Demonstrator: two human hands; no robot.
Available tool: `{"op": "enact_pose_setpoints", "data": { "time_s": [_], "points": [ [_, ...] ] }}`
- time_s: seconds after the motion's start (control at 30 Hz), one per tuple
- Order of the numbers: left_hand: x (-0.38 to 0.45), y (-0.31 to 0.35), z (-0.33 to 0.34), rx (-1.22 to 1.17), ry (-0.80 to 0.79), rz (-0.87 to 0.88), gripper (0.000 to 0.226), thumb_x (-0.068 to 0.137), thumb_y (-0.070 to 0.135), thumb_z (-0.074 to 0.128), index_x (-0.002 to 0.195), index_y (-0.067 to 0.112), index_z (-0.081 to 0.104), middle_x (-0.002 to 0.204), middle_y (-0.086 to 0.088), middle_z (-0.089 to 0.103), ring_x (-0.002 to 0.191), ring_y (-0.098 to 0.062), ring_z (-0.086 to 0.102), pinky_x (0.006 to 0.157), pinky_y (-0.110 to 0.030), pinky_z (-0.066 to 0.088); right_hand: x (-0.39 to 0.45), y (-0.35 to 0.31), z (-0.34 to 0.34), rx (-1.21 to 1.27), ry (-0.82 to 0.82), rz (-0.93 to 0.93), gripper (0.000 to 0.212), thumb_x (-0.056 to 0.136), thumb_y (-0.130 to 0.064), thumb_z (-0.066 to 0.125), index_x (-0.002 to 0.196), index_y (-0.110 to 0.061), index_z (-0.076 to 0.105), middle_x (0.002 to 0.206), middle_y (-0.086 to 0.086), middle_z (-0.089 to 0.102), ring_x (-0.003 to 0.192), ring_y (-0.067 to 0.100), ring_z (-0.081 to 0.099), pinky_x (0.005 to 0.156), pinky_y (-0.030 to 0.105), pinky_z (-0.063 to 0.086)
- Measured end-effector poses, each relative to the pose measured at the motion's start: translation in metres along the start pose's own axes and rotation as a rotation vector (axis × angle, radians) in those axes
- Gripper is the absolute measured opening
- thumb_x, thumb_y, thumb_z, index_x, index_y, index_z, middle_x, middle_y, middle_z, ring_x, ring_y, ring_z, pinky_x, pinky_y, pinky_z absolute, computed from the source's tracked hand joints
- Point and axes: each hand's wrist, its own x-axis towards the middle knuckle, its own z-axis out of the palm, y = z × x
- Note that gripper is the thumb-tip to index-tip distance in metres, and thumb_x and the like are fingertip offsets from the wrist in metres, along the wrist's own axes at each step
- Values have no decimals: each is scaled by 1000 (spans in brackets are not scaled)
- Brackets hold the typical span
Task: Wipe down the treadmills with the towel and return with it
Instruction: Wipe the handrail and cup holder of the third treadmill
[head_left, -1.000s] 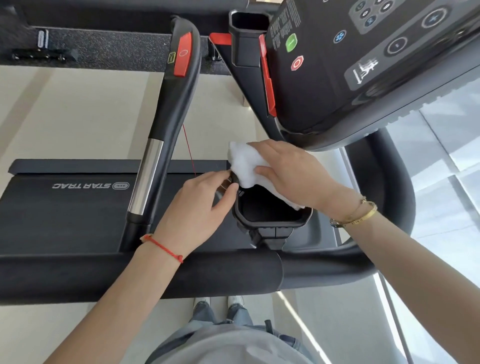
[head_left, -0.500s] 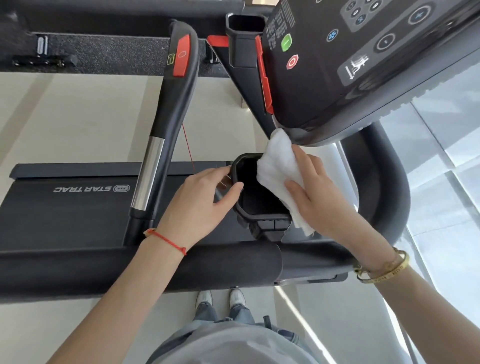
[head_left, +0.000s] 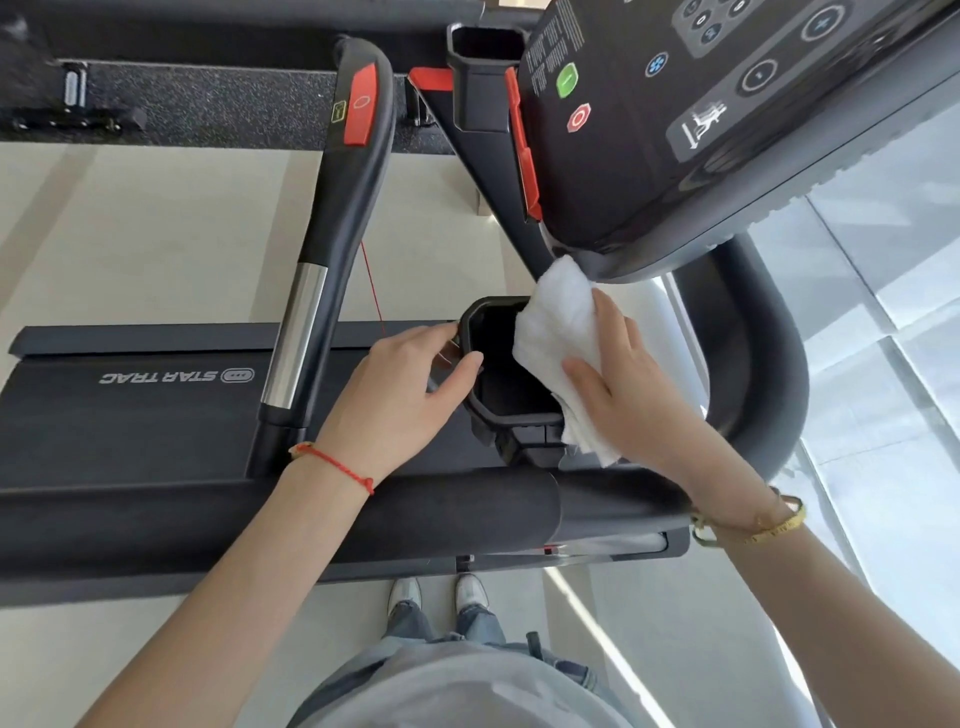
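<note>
Head view, treadmill console region. My right hand (head_left: 631, 387) presses the white towel (head_left: 558, 343) with nearly straight fingers against the right rim of the black cup holder (head_left: 488, 410); the towel's long axis runs from the console's lower edge (head_left: 613, 260) down past the holder's near right corner. My left hand (head_left: 402, 392) grips the holder's left rim, thumb hooked over it; the fingers beneath are hidden, so I judge the grasp loosely. The uncleaned cavity lies left of the towel, nearer the right hand, between both hands.
</note>
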Motion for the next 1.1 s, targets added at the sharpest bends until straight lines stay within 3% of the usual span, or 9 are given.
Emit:
{"op": "enact_pose_setpoints", "data": {
  "time_s": [0.1,0.2,0.27,0.33,0.57,0.7,0.87,1.1],
  "points": [
    [0,0,1,-9,8,-4,51,92,48,45,130,16,60,107,1,68,83,-11,65,85,-37,53,-11,1,1,-7,-5,-6,62,101,-20,43,152,-10,9,151,11,27,98,18,46,70,12,25],
    [0,0,1,-8,7,-7,52,92,49,44,129,18,61,105,3,68,86,-10,64,85,-37,54,3,-2,-3,-76,-8,-88,61,99,-15,46,151,-7,15,152,12,25,127,27,40,88,9,22],
    [-1,-1,2,-24,20,-2,44,93,45,48,124,19,64,98,3,68,87,-14,64,84,-40,54,17,-7,-5,-173,-8,-197,59,97,-11,49,150,-6,23,152,10,29,137,26,32,106,18,22],
    [-1,-2,3,-28,35,-8,36,93,40,52,119,18,65,94,1,68,87,-18,64,81,-42,54,34,-13,-5,-283,-29,-318,56,97,-11,50,148,-7,30,150,9,36,138,26,32,114,27,23],
    [1,-5,5,8,28,-23,26,94,42,51,96,18,61,84,3,64,82,-20,62,76,-43,53,72,-24,-4,-388,-196,-533,47,95,-8,49,142,-10,41,137,7,51,120,29,51,98,41,39],
    [1,-4,3,-10,20,-25,37,93,45,49,111,18,65,91,5,66,87,-16,63,81,-42,53,61,-9,-8,-386,-176,-503,52,96,-11,51,145,-10,35,142,6,45,125,27,44,106,34,32],
    [0,-3,1,-32,12,-7,40,94,45,49,123,22,64,95,8,67,91,-11,63,85,-39,54,38,5,-15,-127,-163,-282,59,98,-10,47,151,-12,22,149,8,30,137,24,29,113,28,22],
    [-1,2,1,-24,17,-3,41,92,45,46,118,19,66,94,4,68,89,-14,64,82,-40,54,3,11,-3,42,-31,-96,62,100,-11,43,153,-13,12,149,7,24,125,16,36,88,-3,18]
  ]
}}
